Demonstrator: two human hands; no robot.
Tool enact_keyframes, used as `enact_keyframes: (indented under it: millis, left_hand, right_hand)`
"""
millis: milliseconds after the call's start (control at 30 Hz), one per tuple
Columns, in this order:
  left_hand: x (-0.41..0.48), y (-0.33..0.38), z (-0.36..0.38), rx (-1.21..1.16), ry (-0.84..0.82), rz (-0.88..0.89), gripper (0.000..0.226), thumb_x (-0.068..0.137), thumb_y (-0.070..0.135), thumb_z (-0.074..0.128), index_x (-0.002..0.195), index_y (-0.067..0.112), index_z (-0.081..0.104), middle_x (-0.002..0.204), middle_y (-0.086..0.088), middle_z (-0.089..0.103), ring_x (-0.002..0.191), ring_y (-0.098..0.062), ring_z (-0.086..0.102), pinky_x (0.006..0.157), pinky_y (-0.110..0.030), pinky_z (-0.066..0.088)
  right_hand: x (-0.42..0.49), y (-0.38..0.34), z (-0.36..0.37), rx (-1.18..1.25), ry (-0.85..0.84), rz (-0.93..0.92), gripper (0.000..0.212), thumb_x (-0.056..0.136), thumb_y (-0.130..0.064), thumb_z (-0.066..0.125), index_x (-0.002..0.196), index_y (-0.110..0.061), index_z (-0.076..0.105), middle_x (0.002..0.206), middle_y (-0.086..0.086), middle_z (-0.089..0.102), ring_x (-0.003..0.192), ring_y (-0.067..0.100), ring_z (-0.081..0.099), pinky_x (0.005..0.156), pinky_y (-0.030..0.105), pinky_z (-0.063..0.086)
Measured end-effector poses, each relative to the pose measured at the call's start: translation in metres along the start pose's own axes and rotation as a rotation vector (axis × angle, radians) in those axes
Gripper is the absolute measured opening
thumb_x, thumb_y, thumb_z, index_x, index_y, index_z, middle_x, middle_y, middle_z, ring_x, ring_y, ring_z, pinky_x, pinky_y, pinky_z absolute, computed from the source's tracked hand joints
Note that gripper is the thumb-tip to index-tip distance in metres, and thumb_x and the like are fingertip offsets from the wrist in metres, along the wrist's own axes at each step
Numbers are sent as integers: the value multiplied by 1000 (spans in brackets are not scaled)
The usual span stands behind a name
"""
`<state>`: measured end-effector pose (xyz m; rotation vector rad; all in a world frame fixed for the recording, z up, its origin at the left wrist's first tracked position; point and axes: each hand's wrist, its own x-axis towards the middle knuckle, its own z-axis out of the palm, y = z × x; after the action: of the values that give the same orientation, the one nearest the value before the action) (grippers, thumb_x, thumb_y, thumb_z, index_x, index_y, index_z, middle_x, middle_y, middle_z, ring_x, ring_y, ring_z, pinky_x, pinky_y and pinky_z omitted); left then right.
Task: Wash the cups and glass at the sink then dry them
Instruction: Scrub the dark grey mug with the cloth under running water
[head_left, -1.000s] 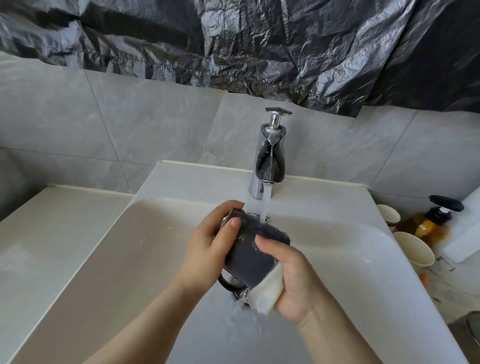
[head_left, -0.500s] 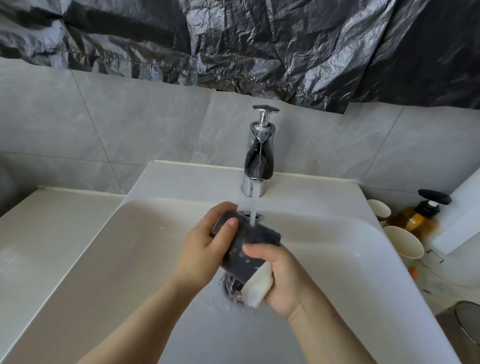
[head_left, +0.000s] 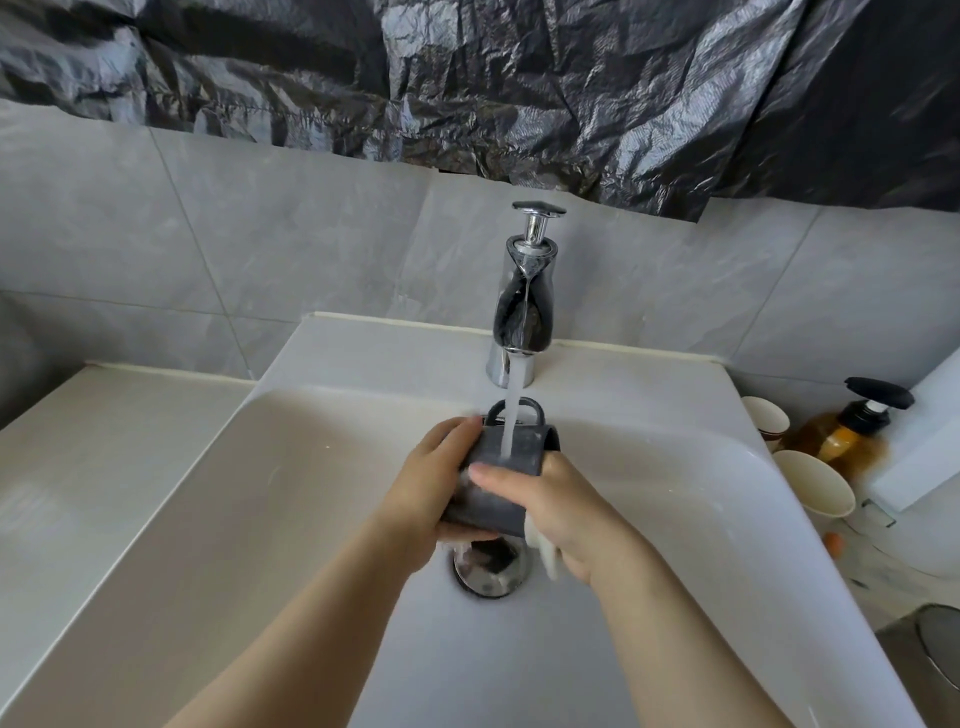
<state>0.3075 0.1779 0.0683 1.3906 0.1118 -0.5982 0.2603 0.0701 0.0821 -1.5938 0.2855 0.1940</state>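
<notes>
A dark grey mug lies on its side over the white sink basin, its handle pointing up and away toward the tap. Water runs from the chrome tap onto the mug's side. My left hand grips the mug from the left. My right hand presses a white sponge against the mug's right side, thumb lying across the mug; most of the sponge is hidden by the hand. Two pale cups stand on the counter at the right.
The chrome drain sits right below the mug. An amber pump bottle and a white box stand at the far right counter. A flat counter extends left of the basin. Black plastic sheeting covers the wall above.
The mug has been turned so its handle now faces up toward the tap instead of down. The water now strikes the mug's outer side. Both hands shifted grip around it.
</notes>
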Motion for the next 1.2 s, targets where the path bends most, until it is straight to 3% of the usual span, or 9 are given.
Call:
enact_keyframes:
  millis: [167,267,533,733,833,933,1000,1067,1200]
  left_hand:
    - [-7,-1,-1,73,-82,391,20,84,17,68,102,25,62,99,-2,66,81,-11,65,63,-19,52]
    - [-8,3,-7,71,-100,316,29,68,28,69,96,33,65,99,1,69,84,-12,65,66,-25,52]
    - [-5,3,-11,-58,47,-11,27,86,44,60,104,25,69,105,-4,72,96,-26,67,58,-36,57]
    - [-7,5,-4,-97,69,279,7,89,29,62,93,31,67,84,6,71,75,-14,67,58,-30,53]
    - [-6,4,-3,-146,83,263,9,89,32,61,96,30,67,95,1,72,83,-19,68,59,-34,55]
    - [-4,3,-5,-233,90,128,23,87,41,60,104,26,67,103,-4,72,92,-25,68,55,-33,54]
    - [-4,1,-7,-250,60,43,33,85,46,60,109,24,68,105,-4,74,96,-26,69,57,-35,55]
    - [-2,-1,-8,-213,65,34,30,86,45,61,107,25,68,103,-5,74,95,-27,69,59,-37,56]
    - [-2,-2,-5,-179,91,137,15,87,39,62,93,27,69,102,-6,72,92,-28,68,62,-38,57]
  right_hand:
    - [-6,4,-14,743,-103,107,33,89,-25,52,89,-2,76,97,21,72,85,32,72,76,41,58]
    - [-10,9,-14,783,-209,53,34,75,-18,61,103,0,70,102,22,70,89,32,70,74,38,57]
    - [-6,32,12,-503,-83,-111,47,61,-18,53,108,-16,53,99,10,57,78,16,58,62,26,48]
    - [-12,14,-7,782,-319,-34,57,52,2,64,109,6,63,105,24,67,93,32,67,80,36,56]
    - [-10,13,-11,965,-392,-52,83,36,-8,80,115,8,62,115,28,63,103,36,63,91,41,53]
    - [-14,10,-4,331,-354,-94,68,53,-14,72,120,-2,58,117,25,62,106,35,62,97,45,47]
    - [-13,17,2,-437,-201,-102,54,64,-23,63,114,-9,49,108,16,57,80,23,62,78,37,55]
    - [-9,24,3,-602,-133,-104,60,59,-31,61,113,-10,47,104,7,49,68,10,54,64,24,52]
    - [-11,16,-3,301,-357,-96,58,53,-16,69,110,-6,66,104,13,66,97,22,64,86,34,49]
